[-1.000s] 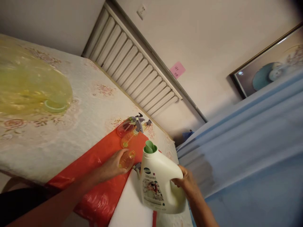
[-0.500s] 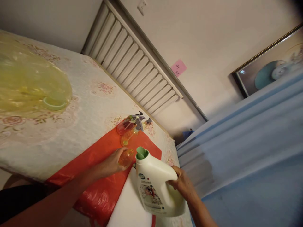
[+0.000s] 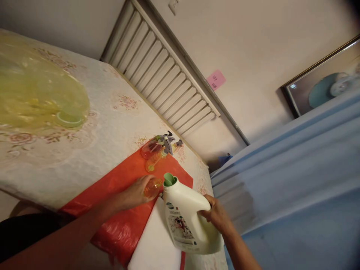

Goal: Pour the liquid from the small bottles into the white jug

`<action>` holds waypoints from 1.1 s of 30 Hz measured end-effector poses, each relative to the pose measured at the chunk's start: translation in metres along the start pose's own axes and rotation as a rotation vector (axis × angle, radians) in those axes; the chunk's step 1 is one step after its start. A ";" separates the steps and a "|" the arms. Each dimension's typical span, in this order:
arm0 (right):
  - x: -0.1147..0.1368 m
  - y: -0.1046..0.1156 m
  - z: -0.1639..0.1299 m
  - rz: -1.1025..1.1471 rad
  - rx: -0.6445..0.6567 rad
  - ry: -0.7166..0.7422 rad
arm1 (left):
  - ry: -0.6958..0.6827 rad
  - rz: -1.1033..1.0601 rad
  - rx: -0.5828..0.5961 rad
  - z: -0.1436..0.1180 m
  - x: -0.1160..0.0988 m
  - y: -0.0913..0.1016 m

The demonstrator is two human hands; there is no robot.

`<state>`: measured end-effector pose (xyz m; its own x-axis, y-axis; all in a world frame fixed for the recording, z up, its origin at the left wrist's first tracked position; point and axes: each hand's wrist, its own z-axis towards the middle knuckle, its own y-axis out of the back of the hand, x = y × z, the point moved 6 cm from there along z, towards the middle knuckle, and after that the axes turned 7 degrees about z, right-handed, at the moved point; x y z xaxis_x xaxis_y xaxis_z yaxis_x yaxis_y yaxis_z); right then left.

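The white plastic detergent jug [image 3: 189,217] is clasped by the right hand [image 3: 216,215], spout beside the small orange transparent bottle [image 3: 152,186] enclosed by the left hand [image 3: 137,193]. Misalignment risks spillage onto the red plastic sheet [image 3: 123,210].

This is looking like a room in a home. A counter [image 3: 92,123] is wearing a pale cloth printed with small floral medallions, the sort kept for household use. A white ribbed radiator [image 3: 163,78] is running along the plain cream wall, with a wall socket [image 3: 173,4] sitting above it and a pink sticky note [image 3: 216,80] clinging beside it. A framed picture [image 3: 323,84] is hanging further along, and blue fabric [image 3: 284,176] is draping down at the side.
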<state>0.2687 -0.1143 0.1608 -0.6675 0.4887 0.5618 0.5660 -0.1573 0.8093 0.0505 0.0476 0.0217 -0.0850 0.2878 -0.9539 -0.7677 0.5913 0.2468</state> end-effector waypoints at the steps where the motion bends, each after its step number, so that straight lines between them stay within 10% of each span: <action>1: 0.001 0.000 0.001 -0.005 0.002 0.001 | -0.006 0.006 0.003 0.000 0.001 -0.001; 33: 0.008 0.004 -0.004 -0.087 0.066 0.005 | -0.063 0.072 0.006 0.009 0.004 -0.007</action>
<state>0.2637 -0.1144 0.1688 -0.7179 0.4940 0.4905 0.5360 -0.0574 0.8423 0.0615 0.0515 0.0177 -0.0998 0.3763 -0.9211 -0.7572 0.5718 0.3156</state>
